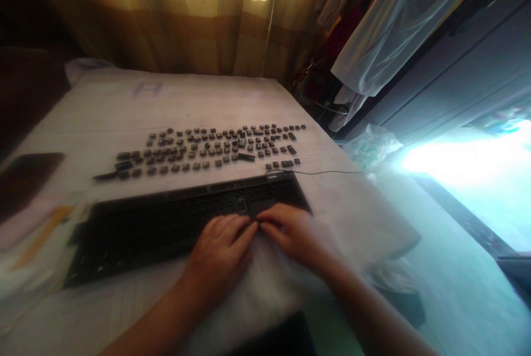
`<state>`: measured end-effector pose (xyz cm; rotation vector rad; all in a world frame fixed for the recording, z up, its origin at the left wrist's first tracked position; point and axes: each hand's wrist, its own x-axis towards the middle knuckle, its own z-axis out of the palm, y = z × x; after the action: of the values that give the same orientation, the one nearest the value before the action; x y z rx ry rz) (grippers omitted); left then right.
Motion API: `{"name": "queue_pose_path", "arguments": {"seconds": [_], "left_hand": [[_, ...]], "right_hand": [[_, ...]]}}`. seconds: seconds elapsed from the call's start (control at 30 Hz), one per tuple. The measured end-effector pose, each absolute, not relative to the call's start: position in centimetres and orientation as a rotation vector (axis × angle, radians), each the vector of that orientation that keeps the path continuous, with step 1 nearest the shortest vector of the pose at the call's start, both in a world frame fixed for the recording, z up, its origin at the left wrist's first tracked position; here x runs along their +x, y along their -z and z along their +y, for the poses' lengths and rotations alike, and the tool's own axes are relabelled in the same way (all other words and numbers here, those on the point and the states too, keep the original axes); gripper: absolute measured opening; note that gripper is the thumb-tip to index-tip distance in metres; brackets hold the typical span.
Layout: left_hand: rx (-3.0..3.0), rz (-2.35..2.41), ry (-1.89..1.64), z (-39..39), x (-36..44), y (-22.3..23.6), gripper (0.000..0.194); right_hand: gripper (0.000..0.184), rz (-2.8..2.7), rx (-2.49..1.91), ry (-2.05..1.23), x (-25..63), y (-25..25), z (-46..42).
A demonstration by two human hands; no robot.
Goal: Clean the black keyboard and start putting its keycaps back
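Observation:
A black keyboard point(166, 226) without most of its keycaps lies slantwise across the near part of the white-covered table. My left hand point(222, 248) is at its front edge, right of the middle, with thumb and fingertips drawn together. Just beside it, almost touching, my right hand point(296, 234) makes a pinch over the keyboard's right part. Whatever sits between the fingertips is too small and blurred to name. Behind the keyboard, loose black keycaps point(206, 165) are laid out in rows, among them a long bar-shaped one point(246, 157).
The keyboard's cable point(327, 172) runs off to the right over the white table cover point(232, 101). At the left lie a dark flat object point(29, 179) and an orange strip point(43, 234). A curtain point(166, 30) hangs behind; a clear plastic bag point(373, 143) is beyond the right edge.

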<state>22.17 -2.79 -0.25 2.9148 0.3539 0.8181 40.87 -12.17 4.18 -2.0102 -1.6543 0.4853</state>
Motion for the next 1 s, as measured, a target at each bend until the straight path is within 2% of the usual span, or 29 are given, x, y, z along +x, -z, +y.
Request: {"name": "queue_pose_path", "arguments": {"seconds": [0.33,0.63,0.83,1.0], "left_hand": [[2.924,0.339,-0.806,-2.7,22.1,0.2,0.034],[2.927,0.343,-0.803,-2.8,22.0,0.4,0.033],[2.925,0.332,-0.819,-2.9,22.1,0.2,0.034],[2.946,0.316,-0.822,-2.9,22.2,0.3,0.033]], "right_hand": [[0.024,-1.952,-2.005,-0.159,41.3,-3.2,-13.1],[0.020,-1.999,-2.008,-0.184,41.4,-3.5,-12.6],[0.023,-2.008,-2.003,-0.271,41.7,-3.6,-12.6],[0.026,-1.962,-1.992,-0.207,41.5,-3.1,-13.1]]}}
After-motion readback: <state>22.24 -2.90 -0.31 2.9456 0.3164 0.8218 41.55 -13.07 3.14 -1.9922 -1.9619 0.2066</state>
